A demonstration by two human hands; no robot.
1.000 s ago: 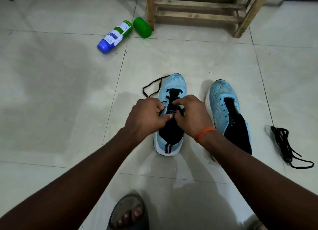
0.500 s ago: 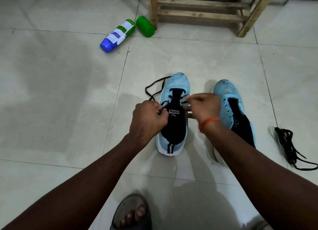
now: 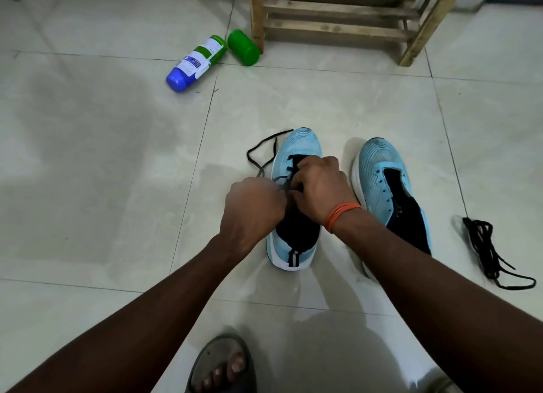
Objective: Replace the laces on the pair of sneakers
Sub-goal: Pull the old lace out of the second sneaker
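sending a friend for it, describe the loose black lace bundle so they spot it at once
From the wooden rack, come down the tiled floor to the unlaced light blue sneaker on the right. Right of it, apart, lies a bunched black lace. Unlike the other lace, threaded into the second sneaker under the left hand and right hand, it lies free.

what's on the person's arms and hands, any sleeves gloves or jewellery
No gloves, no sleeves in view; both forearms bare. The right hand has an orange thread band of several strands at its wrist. The left hand wears nothing.
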